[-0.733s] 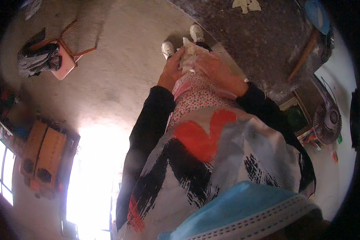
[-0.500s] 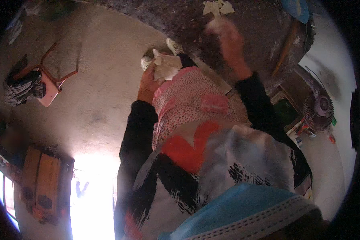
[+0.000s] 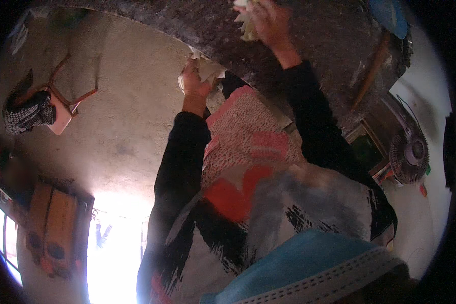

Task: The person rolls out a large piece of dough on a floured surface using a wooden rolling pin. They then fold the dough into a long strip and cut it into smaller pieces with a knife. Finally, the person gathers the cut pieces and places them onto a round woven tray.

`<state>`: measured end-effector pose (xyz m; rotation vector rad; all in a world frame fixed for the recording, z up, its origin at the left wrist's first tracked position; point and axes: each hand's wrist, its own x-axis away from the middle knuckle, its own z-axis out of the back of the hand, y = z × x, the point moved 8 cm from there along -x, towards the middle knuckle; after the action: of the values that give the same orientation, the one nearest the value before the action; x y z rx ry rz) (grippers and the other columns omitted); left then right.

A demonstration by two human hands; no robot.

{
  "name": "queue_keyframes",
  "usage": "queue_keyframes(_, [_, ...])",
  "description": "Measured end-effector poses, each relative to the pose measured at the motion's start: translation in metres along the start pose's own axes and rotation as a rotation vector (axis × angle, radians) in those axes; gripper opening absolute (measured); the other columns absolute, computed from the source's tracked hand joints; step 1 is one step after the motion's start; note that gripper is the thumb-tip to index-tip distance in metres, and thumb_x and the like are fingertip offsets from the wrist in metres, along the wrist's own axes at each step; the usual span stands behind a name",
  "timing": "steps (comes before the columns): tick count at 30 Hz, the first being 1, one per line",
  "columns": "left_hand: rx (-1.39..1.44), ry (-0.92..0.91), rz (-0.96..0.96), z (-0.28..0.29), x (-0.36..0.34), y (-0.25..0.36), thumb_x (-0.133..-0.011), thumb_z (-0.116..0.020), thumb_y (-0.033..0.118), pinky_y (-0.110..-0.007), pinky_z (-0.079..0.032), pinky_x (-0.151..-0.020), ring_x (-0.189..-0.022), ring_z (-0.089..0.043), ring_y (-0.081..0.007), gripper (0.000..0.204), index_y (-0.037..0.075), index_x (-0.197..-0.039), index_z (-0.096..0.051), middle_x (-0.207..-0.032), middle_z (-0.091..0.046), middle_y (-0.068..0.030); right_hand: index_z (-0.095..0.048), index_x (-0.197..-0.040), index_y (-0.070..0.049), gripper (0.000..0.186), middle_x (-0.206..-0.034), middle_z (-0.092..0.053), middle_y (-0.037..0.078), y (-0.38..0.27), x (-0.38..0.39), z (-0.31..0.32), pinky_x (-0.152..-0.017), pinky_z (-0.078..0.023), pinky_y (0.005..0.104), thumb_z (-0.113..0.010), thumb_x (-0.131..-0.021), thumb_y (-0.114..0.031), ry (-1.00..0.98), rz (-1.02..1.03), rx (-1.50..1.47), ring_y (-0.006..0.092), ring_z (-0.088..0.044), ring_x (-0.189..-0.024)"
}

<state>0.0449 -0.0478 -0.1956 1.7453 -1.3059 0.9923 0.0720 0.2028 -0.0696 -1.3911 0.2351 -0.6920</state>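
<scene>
My left hand (image 3: 192, 83) is closed on several pale, thin, floppy sheets (image 3: 206, 67), held at the edge of the dark table (image 3: 334, 40). Whether these are paper, cloth or something else cannot be made out. Over the tabletop at the far side, my right hand (image 3: 271, 28) has its fingers closed around a crumpled pale piece (image 3: 247, 26) of similar look. Part of that piece is hidden behind the fingers and cut off by the picture's upper edge.
A small chair (image 3: 61, 111) with a dark checked cloth (image 3: 28, 112) stands on the floor at the left. On the right is an electric fan (image 3: 409, 154). A wooden stick (image 3: 372, 71) lies on the table near a blue object (image 3: 388, 17). A bright doorway (image 3: 117, 248) is lower left.
My left hand has moved forward with its sheets, up to the table edge. My right hand has shifted forward and left, and now grips the pale piece on the table.
</scene>
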Motion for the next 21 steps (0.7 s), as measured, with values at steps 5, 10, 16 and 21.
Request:
queue_keyframes(5, [0.065,-0.190,0.000,-0.028,0.013,-0.012,-0.093,-0.046,0.040,-0.047,-0.044,-0.094,-0.110,-0.053,-0.0315,0.046,0.005,-0.123,-0.048,-0.120,-0.055,-0.0131,-0.061,-0.105,-0.003,0.024,-0.093,-0.067,0.012,-0.040,0.028,-0.066,-0.060,-0.053,0.0315,-0.053,-0.093,-0.022,0.045,0.303,0.278,0.0213,-0.067,-0.074])
queue_keyframes(10, [-1.168,-0.375,-0.766,-0.045,0.034,0.010,-0.087,-0.053,0.047,-0.042,-0.046,-0.089,-0.104,-0.056,-0.0257,0.051,0.006,-0.117,-0.051,-0.114,-0.057,-0.0083,-0.062,-0.098,-0.005,0.021,-0.083,-0.063,0.012,-0.050,0.056,-0.118,-0.056,-0.050,0.0355,-0.063,-0.085,-0.021,0.137,0.520,0.414,0.0272,-0.064,-0.069])
queue_keyframes(16, [0.259,-0.833,-0.098,0.043,-0.041,-0.014,-0.085,-0.053,0.041,-0.043,-0.044,-0.091,-0.111,-0.054,-0.0288,0.044,0.010,-0.116,-0.055,-0.119,-0.057,-0.0125,-0.064,-0.095,-0.006,0.019,-0.082,-0.063,0.013,-0.058,0.077,-0.167,-0.061,-0.050,0.0366,-0.063,-0.084,-0.021,-0.143,0.366,0.302,0.0295,-0.062,-0.070])
queue_keyframes(21, [0.081,-0.272,-0.054,-0.006,0.005,0.000,-0.093,-0.043,0.039,-0.046,-0.045,-0.092,-0.104,-0.057,-0.0304,0.038,0.009,-0.114,-0.055,-0.109,-0.060,-0.0100,-0.068,-0.097,-0.008,0.024,-0.098,-0.068,0.010,-0.065,0.059,-0.076,-0.080,-0.050,0.0342,-0.049,-0.093,-0.022,0.000,0.476,0.194,0.0237,-0.064,-0.088])
